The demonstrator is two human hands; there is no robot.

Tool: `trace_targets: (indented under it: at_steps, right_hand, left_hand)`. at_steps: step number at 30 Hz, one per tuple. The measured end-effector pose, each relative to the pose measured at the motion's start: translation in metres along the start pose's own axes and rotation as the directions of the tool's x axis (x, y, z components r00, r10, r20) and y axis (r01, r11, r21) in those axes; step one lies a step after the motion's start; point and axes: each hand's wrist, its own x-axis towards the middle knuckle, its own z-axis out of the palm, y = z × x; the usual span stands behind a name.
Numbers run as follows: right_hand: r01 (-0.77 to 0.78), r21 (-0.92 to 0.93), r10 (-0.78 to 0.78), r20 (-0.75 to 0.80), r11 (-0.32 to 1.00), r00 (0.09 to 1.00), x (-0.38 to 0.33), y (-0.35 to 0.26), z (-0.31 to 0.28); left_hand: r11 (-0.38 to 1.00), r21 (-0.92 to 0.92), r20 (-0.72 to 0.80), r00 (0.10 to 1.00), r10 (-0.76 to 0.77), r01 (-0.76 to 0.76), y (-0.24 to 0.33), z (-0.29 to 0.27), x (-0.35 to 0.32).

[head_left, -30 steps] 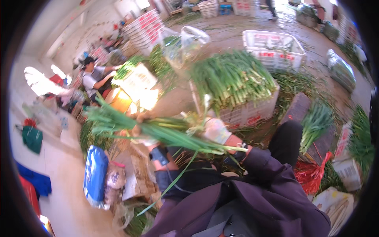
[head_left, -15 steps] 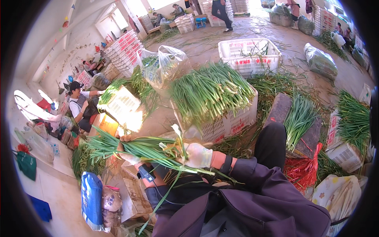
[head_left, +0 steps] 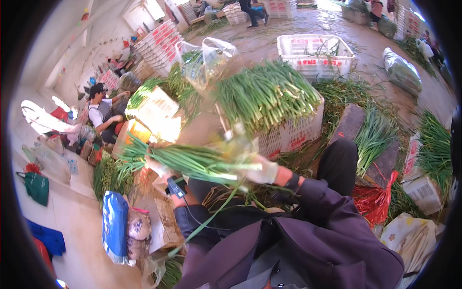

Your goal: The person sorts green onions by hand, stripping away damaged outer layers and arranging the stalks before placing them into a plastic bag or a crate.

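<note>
A bundle of green onions (head_left: pixel 192 161) lies across my lap, leafy tips pointing left. My left hand (head_left: pixel 159 166), in a pale glove, grips the bundle from underneath near its middle. My right hand (head_left: pixel 262 171), also gloved, closes on the root end, where a clear plastic strip (head_left: pixel 238 142) sticks up, blurred. A small dark device (head_left: pixel 176 187) is strapped to my left wrist. In front of me stands a white plastic crate (head_left: pixel 293 132) heaped with more green onions (head_left: pixel 264 94).
An empty white crate (head_left: pixel 315 50) stands farther back. Loose green onions lie on a board (head_left: pixel 370 137) at the right beside red plastic string (head_left: pixel 373 200). A seated person (head_left: pixel 103 113) works at the left near stacked crates (head_left: pixel 161 41). A blue bag (head_left: pixel 115 226) lies lower left.
The view has tilted down and the scene has shifted. The bundle stays in both hands and has swung slightly, with my right hand working at its root end.
</note>
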Motion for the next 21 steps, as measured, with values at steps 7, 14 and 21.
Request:
trace_targets:
  at_steps: [7, 14, 21]
  right_hand:
    - [0.236, 0.765, 0.316, -0.497, 0.599, 0.808, -0.026, -0.016, -0.026]
    - [0.41, 0.594, 0.3, -0.753, 0.692, 0.585, -0.062, -0.02, -0.093]
    - [-0.038, -0.013, 0.026, -0.519, 0.999, 0.854, -0.069, -0.045, -0.1]
  left_hand:
    - [0.989, -0.133, -0.043, 0.997, 0.063, -0.069, 0.012, -0.048, 0.051]
    - [0.96, -0.261, -0.079, 0.993, 0.083, -0.101, 0.016, -0.093, 0.067]
    - [0.915, 0.358, -0.2, 0.941, 0.272, -0.189, 0.006, -0.121, 0.072]
